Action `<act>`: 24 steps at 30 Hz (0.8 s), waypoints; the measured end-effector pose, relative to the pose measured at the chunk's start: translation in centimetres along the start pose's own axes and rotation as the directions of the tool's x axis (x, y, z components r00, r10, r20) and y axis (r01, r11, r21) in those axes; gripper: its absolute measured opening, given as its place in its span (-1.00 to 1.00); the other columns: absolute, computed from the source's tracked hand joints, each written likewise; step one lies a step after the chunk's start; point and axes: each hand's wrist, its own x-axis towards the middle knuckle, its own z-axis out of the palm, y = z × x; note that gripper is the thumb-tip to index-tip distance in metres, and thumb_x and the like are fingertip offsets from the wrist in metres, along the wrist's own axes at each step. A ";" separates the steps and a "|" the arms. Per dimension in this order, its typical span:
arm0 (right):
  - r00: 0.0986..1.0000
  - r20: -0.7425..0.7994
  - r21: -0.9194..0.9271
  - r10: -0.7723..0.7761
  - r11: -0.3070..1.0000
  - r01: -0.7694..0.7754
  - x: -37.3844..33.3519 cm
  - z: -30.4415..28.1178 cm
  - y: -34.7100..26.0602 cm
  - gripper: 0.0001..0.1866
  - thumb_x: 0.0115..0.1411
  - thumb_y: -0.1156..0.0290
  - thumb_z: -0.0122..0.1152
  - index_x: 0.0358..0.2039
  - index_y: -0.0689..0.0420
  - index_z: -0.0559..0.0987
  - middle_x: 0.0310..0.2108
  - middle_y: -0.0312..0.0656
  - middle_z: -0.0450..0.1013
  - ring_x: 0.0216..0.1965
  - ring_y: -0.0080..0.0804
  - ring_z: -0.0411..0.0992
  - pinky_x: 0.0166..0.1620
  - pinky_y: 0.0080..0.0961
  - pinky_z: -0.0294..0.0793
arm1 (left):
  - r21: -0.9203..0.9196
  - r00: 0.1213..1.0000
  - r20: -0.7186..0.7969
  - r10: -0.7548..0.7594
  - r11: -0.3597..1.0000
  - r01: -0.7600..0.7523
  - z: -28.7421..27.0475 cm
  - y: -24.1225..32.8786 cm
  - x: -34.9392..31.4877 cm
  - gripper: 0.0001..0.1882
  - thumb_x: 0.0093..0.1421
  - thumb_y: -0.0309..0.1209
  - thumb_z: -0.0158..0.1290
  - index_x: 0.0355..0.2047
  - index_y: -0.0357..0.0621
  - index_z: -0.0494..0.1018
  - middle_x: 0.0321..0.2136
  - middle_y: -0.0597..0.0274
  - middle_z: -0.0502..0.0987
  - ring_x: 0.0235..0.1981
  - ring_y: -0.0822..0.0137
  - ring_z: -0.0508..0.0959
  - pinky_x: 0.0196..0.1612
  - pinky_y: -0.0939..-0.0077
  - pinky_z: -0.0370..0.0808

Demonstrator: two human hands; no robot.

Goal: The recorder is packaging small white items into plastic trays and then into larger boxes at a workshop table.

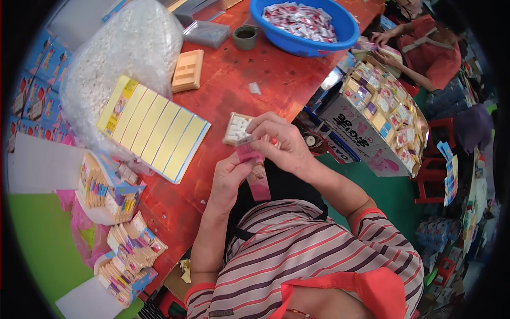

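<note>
Near the table's front edge, my left hand (pixel 229 178) is closed in a pinch on a pink printed packet (pixel 258 186) whose long end hangs toward my lap. My right hand (pixel 281 141) is closed beside it, its fingers bent over the packet's upper, partly see-through end. Just past the fingertips is a small pale wooden tray (pixel 237 127) with white pieces in it. The right fingers cover part of this tray, so I cannot tell whether they grip it. A small red bit shows by the right fingers.
Left on the red table (pixel 212 80) are a yellow striped card sheet (pixel 154 127), a big clear bag of white pieces (pixel 125 64) and boxes of packed sets (pixel 109 191). A blue basin (pixel 303 26) of sachets stands far off. A full carton (pixel 372 117) and a co-worker (pixel 430 50) are at right.
</note>
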 end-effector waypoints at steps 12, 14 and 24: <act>0.930 -0.282 -0.272 -0.236 0.949 0.158 -2.7 -2.3 -2.4 -0.84 -0.01 0.53 0.30 -0.35 0.14 0.56 -0.16 -0.15 0.45 -0.15 -0.21 0.40 -0.01 -0.30 0.24 | 0.060 0.993 -0.096 0.068 0.996 -0.063 2.8 -2.1 -1.1 -0.81 0.23 -0.59 -0.03 -0.21 -0.39 0.53 -0.29 0.23 0.57 -0.26 0.45 0.53 -0.18 0.60 0.43; 0.914 -0.303 -0.481 -0.271 0.871 0.098 -3.1 -3.2 -2.6 -0.63 -0.04 0.50 0.31 -0.15 0.18 0.55 -0.07 -0.09 0.42 -0.09 -0.19 0.39 0.07 -0.20 0.19 | 0.141 0.998 -0.059 0.030 0.990 -0.022 3.4 -1.4 -1.0 -0.81 0.23 -0.59 -0.03 -0.20 -0.41 0.53 -0.30 0.22 0.58 -0.28 0.47 0.53 -0.17 0.62 0.43; 0.949 0.237 -0.821 -0.210 0.479 0.311 -6.6 -3.5 -5.2 -0.72 -0.10 0.32 0.14 -0.36 0.16 0.63 0.01 -0.01 0.43 0.22 -0.10 0.23 0.30 0.07 -0.10 | 0.728 0.957 0.222 0.185 0.622 -0.289 3.9 -2.1 -0.3 -0.85 0.26 -0.49 -0.02 -0.32 -0.31 0.53 -0.49 0.20 0.54 -0.42 0.48 0.47 -0.34 0.53 0.38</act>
